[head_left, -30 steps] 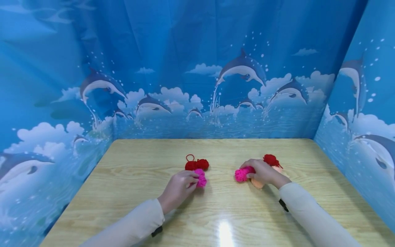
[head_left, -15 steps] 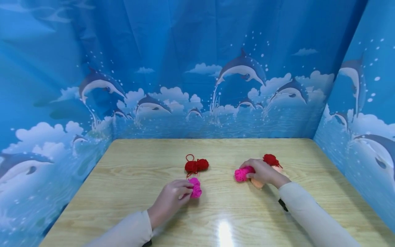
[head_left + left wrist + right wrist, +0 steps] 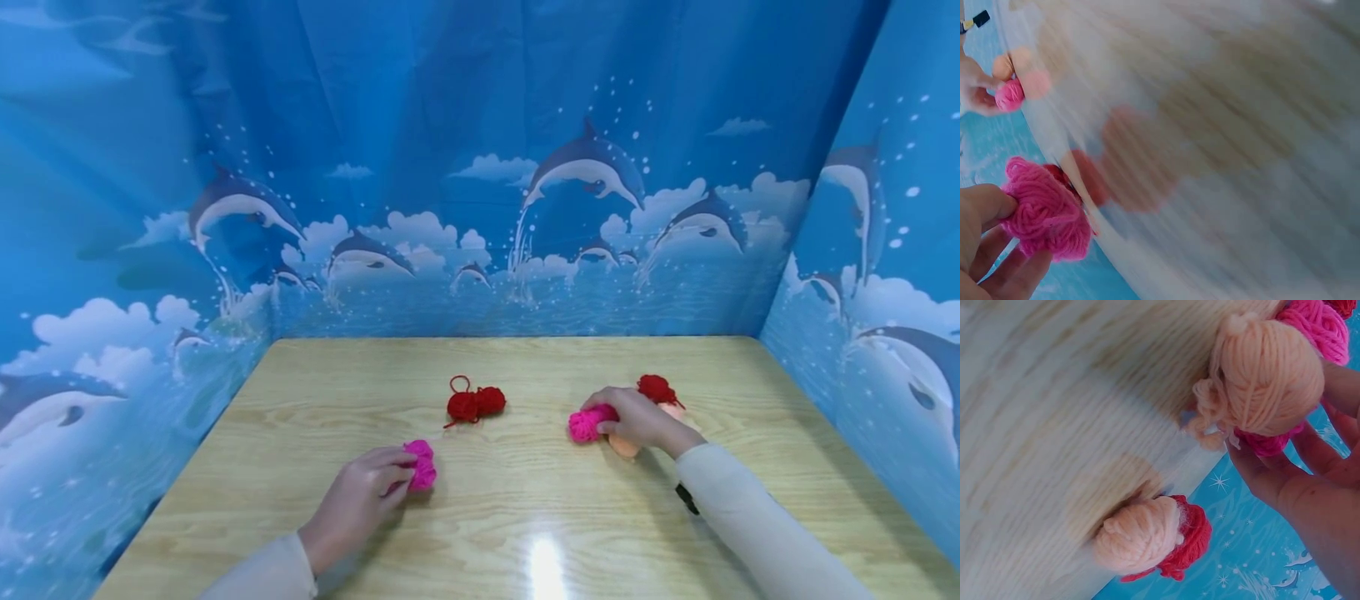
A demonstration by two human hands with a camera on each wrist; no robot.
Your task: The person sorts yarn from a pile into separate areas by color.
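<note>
My left hand (image 3: 356,504) pinches a small bright pink ball of yarn (image 3: 422,467) between thumb and fingers, over the left half of the table. In the left wrist view the wound strands of this pink yarn ball (image 3: 1050,212) show close up. My right hand (image 3: 637,415) grips another pink yarn ball (image 3: 588,423) right of the middle. Beside that hand lies a peach yarn ball (image 3: 1272,378), with a loose tangled strand; it overlaps the pink one in the right wrist view. A second peach ball (image 3: 1138,534) lies against a red ball (image 3: 1191,537).
Two red yarn balls, a left one (image 3: 462,406) with a loop of strand and a right one (image 3: 491,400), sit together mid-table, behind the hands. Blue dolphin-printed curtains (image 3: 420,167) rise at the back and sides of the wood-grain table (image 3: 337,375).
My left hand has carried its pink yarn ball leftward and nearer to me, away from the two red balls. My right hand stays in place with its pink ball.
</note>
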